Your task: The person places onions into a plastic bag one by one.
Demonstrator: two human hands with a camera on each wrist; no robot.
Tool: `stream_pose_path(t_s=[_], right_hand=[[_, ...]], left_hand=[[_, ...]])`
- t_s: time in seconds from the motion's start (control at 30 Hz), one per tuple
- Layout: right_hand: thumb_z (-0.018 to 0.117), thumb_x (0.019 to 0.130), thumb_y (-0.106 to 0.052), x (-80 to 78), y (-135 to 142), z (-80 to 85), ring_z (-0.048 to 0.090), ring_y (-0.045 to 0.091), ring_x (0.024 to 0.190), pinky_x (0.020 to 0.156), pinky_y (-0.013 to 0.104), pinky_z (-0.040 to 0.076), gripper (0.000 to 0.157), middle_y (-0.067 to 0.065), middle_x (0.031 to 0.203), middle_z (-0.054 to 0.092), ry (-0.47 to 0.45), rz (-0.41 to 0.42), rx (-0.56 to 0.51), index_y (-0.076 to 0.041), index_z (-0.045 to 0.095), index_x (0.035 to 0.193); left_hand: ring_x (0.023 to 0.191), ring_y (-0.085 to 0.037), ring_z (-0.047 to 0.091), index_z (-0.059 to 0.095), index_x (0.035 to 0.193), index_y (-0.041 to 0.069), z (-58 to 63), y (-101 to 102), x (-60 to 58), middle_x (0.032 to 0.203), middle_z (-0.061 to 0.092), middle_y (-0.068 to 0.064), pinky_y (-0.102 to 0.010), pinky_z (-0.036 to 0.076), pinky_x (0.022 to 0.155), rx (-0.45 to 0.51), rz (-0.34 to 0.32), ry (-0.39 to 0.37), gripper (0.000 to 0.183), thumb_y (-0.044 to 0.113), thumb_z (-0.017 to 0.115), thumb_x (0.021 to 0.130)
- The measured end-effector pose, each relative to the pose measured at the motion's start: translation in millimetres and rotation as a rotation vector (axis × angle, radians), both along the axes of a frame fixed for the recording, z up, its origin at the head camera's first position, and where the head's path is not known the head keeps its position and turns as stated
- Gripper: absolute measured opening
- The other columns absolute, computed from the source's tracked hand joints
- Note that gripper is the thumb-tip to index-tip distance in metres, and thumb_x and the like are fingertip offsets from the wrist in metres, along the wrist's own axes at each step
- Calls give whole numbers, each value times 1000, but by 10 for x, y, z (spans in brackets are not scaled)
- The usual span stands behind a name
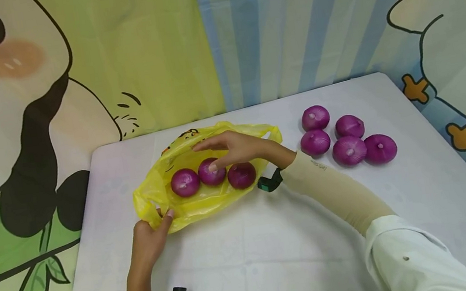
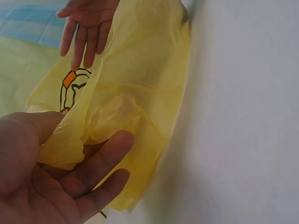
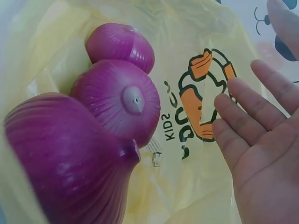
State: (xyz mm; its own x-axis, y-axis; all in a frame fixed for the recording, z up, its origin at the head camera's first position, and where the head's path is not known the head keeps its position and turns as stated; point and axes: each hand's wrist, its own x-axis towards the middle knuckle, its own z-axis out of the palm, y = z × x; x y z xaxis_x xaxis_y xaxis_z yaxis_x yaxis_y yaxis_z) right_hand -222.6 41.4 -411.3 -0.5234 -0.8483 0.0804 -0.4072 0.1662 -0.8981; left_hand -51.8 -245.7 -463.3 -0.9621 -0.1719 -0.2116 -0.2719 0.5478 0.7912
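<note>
A yellow plastic bag (image 1: 205,204) with a cartoon print lies open on the white table (image 1: 276,259). Three purple onions rest inside it in a row: left (image 1: 185,182), middle (image 1: 208,175) and right (image 1: 241,175). My left hand (image 1: 160,220) pinches the bag's near left edge between thumb and fingers (image 2: 100,156), and the film (image 2: 140,70) is drawn up from the table. My right hand (image 1: 224,149) reaches into the bag's mouth with straight fingers (image 3: 243,107) and an empty palm. Its thumb is by the middle onion (image 3: 117,102).
Several more purple onions (image 1: 349,150) sit in a cluster on the table to the right of the bag. A cartoon-printed cloth backdrop (image 1: 244,34) hangs behind the table. Bare tabletop lies in front of the bag.
</note>
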Motion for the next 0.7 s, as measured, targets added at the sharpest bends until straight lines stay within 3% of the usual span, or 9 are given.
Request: stream_pose_path(t_s=[0.23, 0.53, 0.7], right_hand=[[73, 89, -25, 67, 75, 15, 44, 11, 130, 108, 39, 32, 57, 2, 142, 50, -30, -1, 18, -11, 51, 140], [73, 89, -23, 117, 223, 83, 42, 13, 133, 107, 32, 33, 57, -1, 141, 51, -19, -6, -21, -14, 52, 140], [73, 89, -23, 118, 323, 110, 42, 15, 133, 108, 36, 32, 59, -1, 141, 51, -23, -2, -25, -10, 51, 141]], left_hand=[[64, -20, 45, 56, 103, 1, 2, 3, 0, 78, 49, -10, -27, 38, 52, -10, 27, -22, 49, 48, 62, 93], [66, -22, 47, 56, 107, 0, 14, 5, -14, 81, 52, -12, -27, 40, 53, -16, 21, -18, 51, 49, 60, 93], [69, -22, 49, 57, 109, 0, 10, 9, -10, 84, 55, -13, -26, 42, 56, -14, 20, 8, 49, 46, 60, 94]])
